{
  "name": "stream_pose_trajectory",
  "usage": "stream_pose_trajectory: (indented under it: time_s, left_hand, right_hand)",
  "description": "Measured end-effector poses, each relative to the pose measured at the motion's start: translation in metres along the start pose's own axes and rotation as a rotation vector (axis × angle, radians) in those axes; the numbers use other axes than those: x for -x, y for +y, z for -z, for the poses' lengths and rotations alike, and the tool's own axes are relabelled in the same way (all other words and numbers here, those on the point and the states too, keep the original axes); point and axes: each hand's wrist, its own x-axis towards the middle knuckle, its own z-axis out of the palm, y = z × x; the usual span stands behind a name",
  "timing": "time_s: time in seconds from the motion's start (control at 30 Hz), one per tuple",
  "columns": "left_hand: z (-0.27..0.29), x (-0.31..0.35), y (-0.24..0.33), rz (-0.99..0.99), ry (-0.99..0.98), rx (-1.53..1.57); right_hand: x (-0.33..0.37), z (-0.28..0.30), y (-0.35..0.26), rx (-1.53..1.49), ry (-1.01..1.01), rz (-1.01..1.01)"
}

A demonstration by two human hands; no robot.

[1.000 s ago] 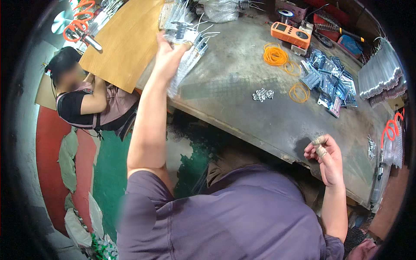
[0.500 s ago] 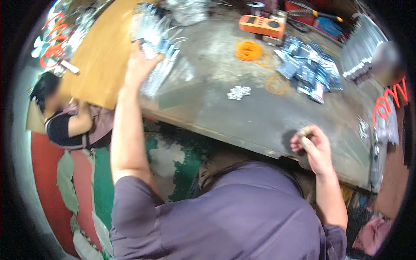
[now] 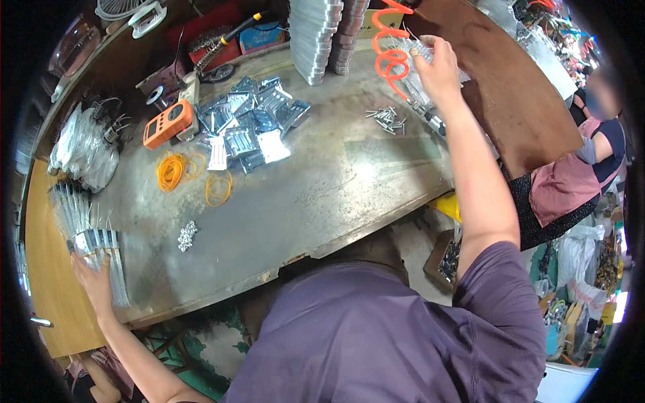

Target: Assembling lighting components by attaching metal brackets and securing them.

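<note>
Floor (image 3: 211, 346) below: patchy green and pale grey. The worktop (image 3: 289, 208) is grey, scuffed and stained, with a chipped near edge. At its left edge, the left hand (image 3: 95, 282) grasps a bundle of clear-wrapped strips (image 3: 91, 238); small metal fittings (image 3: 187, 236) lie to the right. Toward the far right corner, the right hand (image 3: 437, 70) touches clear plastic wrapping (image 3: 418, 82) beside a red coiled hose (image 3: 395, 56); whether this grip is closed cannot be told. Beyond, a blue box (image 3: 262, 37) bears markings too small to read.
</note>
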Motion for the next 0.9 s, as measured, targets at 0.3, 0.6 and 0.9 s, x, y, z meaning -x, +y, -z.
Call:
stream_pose_trajectory:
  time_s: [0.3, 0.6, 0.9]
  left_hand:
    - [-0.012, 0.071, 0.127, -0.282, 0.148, 0.429]
    - [0.001, 0.137, 0.284, -0.284, -0.668, 2.005]
    - [0.007, 0.132, 0.291, -0.146, -0.355, 1.765]
  right_hand:
    - [-0.024, -0.006, 0.086, -0.315, 0.105, -0.315]
    - [0.106, 0.066, -0.159, -1.549, 0.01, -0.645]
    - [0.162, 0.044, -0.227, -1.822, -0.78, -0.51]
